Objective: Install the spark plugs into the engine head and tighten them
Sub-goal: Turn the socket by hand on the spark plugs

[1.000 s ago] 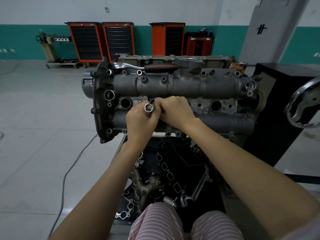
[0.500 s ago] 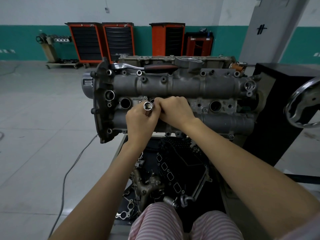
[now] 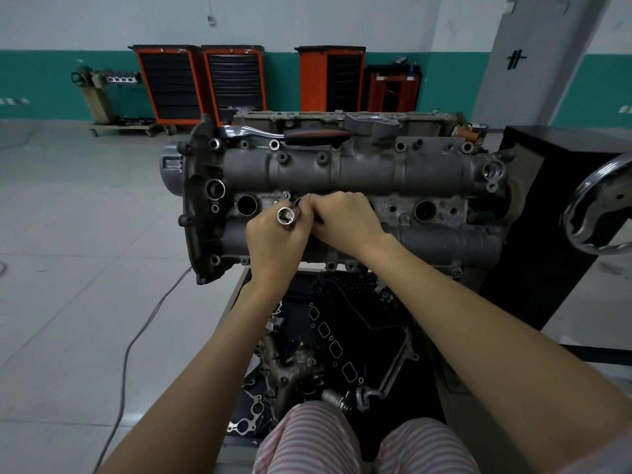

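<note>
Over the middle of a grey engine head (image 3: 342, 172) mounted on a stand, a person's two bare hands meet at the second spark plug well from the left. Their left hand (image 3: 273, 244) curls around a shiny spark plug socket (image 3: 286, 216), its open end tilted back toward the camera. Their right hand (image 3: 345, 220) is bunched beside it, fingertips pinching at something hidden between the hands, so no spark plug can be made out. Two other wells, the leftmost well (image 3: 246, 204) and one to the right (image 3: 425, 211), look dark and seemingly empty; a fourth is hidden behind the right hand. A ratchet wrench (image 3: 287, 133) with a dark handle lies unused along the head's far edge. Judging by this, the work appears to be at an early stage: plugs remain to be seated, and tightening has seemingly not begun.
</note>
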The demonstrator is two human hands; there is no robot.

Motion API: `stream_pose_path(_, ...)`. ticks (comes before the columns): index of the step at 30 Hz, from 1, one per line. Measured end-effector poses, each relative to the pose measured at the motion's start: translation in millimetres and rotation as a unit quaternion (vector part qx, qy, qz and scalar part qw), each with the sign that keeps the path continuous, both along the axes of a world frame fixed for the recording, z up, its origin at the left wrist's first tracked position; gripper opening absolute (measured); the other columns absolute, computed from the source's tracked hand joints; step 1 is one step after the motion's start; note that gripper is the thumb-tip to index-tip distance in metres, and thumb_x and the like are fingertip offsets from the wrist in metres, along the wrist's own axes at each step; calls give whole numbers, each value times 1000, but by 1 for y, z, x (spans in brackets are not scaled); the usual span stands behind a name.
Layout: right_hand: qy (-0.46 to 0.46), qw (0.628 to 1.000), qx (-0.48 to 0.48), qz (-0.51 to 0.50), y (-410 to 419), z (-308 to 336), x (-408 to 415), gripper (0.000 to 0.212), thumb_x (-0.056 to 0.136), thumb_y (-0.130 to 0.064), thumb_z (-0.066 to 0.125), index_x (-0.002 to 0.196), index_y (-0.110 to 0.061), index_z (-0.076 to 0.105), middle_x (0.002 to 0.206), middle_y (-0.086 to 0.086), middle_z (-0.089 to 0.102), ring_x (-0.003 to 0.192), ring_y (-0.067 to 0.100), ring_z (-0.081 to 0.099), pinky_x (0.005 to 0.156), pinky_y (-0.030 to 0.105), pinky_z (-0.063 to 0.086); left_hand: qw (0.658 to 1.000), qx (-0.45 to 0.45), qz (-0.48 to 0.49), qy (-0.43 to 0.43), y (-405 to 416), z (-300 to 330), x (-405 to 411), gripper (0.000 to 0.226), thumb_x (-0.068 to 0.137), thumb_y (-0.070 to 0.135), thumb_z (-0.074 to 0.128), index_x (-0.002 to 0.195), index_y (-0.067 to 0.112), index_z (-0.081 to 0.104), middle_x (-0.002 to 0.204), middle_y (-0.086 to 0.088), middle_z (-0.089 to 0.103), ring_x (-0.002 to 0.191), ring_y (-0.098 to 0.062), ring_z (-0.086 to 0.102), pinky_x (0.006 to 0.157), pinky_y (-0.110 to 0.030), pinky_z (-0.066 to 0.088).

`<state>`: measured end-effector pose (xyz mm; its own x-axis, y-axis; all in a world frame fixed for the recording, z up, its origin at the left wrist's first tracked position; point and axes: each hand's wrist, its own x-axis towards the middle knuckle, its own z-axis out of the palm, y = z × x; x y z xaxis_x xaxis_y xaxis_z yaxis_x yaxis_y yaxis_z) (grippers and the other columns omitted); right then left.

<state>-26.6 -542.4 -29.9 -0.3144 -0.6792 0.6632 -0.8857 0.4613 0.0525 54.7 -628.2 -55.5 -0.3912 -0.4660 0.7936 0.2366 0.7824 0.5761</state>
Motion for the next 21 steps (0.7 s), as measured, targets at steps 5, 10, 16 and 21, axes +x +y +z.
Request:
stream_pose_path(5, 3, 1000, 12, -6, -4, -2, -4, 18, 85, -27, 51, 89, -12, 44, 65, 7, 62, 58, 34, 58, 46, 29, 18, 999, 4, -35, -5, -1, -4, 2, 30, 86, 23, 53, 66, 5, 42, 57, -7, 44, 52, -24, 43, 51, -34, 35)
stream_pose_path(10, 19, 999, -38, 16, -1, 1, 1, 10, 72, -14, 65, 70, -9, 57, 49, 13, 57, 42, 36, 52, 46, 22, 17, 1000, -12, -27, 3, 1, -3, 2, 41, 85, 36, 50, 61, 5, 42, 53, -9, 44, 50, -24, 42, 50, -37, 34)
stream_pose_path(16, 19, 998, -50, 27, 0, 1, 4, 14, 77, -21, 59, 71, -9, 63, 55, 12, 62, 49, 34, 59, 47, 27, 29, 999, 0, -27, 27, -1, -1, 1, 48, 87, 26, 58, 49, 4, 41, 42, -4, 39, 41, -23, 39, 45, -35, 32)
stream_pose_path(21, -24, 999, 11, 28, -3, -1, -2, 27, 85, -30, 52, 100, -9, 44, 76, 5, 64, 63, 32, 60, 48, 28, 25, 999, -10, -28, 20, 0, -3, 2, 32, 88, 19, 53, 62, 14, 36, 53, 13, 32, 49, -9, 33, 49, -18, 26)
